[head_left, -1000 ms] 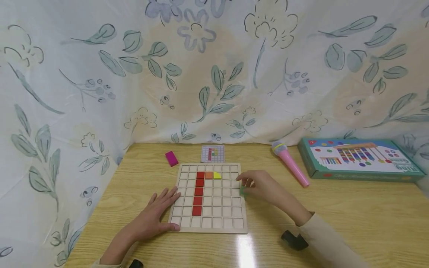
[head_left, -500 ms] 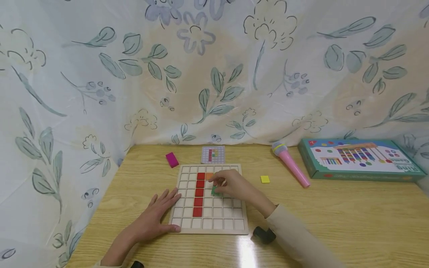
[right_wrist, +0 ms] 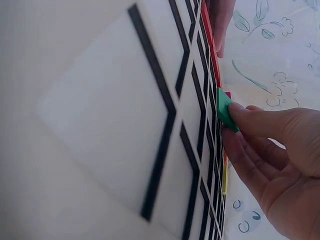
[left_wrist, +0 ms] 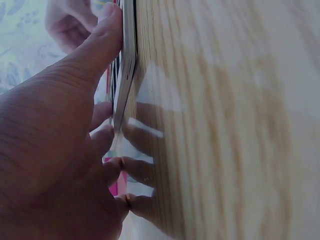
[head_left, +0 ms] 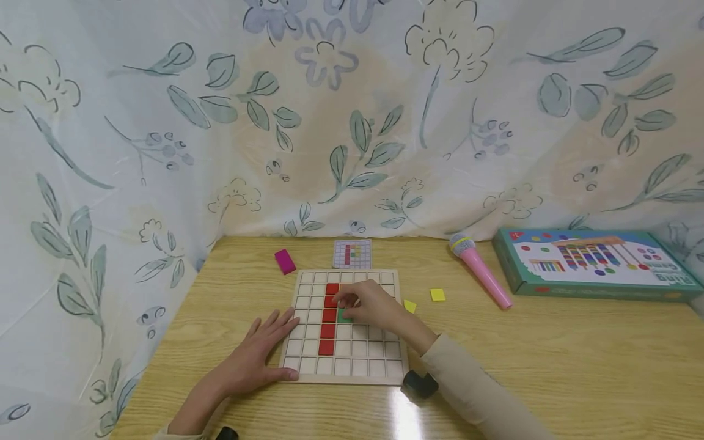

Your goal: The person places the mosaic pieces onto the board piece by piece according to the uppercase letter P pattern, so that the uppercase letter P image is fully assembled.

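From the head view, the right hand (head_left: pixel 370 307) pinches a green tile (head_left: pixel 344 316) over the grid board (head_left: pixel 346 366), just right of the red column (head_left: pixel 328 318), while the left hand (head_left: pixel 258 354) lies flat, fingers spread, against the board's left edge on the desk (head_left: pixel 550 366). At the left wrist, the thumb (left_wrist: pixel 100 45) presses the board's rim. At the right wrist, fingertips (right_wrist: pixel 240 112) pinch the green tile against the board.

five red tiles (head_left: pixel 327 316), two yellow tiles (head_left: pixel 437 294), one green tile (head_left: pixel 344 316).
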{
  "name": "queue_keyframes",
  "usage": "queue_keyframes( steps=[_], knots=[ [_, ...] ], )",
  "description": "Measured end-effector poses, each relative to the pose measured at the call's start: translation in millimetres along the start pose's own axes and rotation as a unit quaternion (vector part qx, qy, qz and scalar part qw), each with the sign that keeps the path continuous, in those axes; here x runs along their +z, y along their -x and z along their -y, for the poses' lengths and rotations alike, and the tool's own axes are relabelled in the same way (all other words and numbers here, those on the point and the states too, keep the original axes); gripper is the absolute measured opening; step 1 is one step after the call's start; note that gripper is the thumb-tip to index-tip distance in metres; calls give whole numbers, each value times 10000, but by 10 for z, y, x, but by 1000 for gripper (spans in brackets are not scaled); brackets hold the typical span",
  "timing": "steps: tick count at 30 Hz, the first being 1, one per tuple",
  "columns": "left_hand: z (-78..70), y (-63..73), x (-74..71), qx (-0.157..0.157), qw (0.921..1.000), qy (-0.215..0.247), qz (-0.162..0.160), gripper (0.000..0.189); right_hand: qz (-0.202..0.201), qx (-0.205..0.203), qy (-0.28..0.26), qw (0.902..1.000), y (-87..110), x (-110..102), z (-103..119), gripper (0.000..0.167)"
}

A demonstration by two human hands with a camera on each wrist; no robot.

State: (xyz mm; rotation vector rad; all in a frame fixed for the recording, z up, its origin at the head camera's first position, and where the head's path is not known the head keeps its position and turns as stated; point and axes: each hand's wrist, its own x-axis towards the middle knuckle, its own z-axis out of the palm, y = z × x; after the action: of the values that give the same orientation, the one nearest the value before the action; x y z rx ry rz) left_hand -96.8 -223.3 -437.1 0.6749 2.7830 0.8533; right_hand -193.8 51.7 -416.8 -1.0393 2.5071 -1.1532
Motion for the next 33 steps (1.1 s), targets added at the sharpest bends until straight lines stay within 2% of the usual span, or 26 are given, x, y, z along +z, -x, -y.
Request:
queue_keyframes(
  steps=[11,16,21,26,30,33],
  knots=[
    [-11,-9,4,19,10000,-21,-4,93,31,131,138,9998,30,-14,5,20],
    [-15,-7,2,-18,10000,10,38,94,32,258,154,9995,85,-109,29,24],
    [-15,-7,9,-49,10000,16,60,94,-191,435,424,9980,240,-317,-14,24],
    [-5,-2,14,-30,10000,-30,43,94,-659,659,646,9935,490,-515,-154,23],
    [-1,1,11,-27,10000,-68,25,94,-864,893,933,9879,657,-576,-302,23],
    [-5,4,9,-49,10000,-63,33,94,-875,1124,1179,9828,734,-583,-378,26]
  ],
)
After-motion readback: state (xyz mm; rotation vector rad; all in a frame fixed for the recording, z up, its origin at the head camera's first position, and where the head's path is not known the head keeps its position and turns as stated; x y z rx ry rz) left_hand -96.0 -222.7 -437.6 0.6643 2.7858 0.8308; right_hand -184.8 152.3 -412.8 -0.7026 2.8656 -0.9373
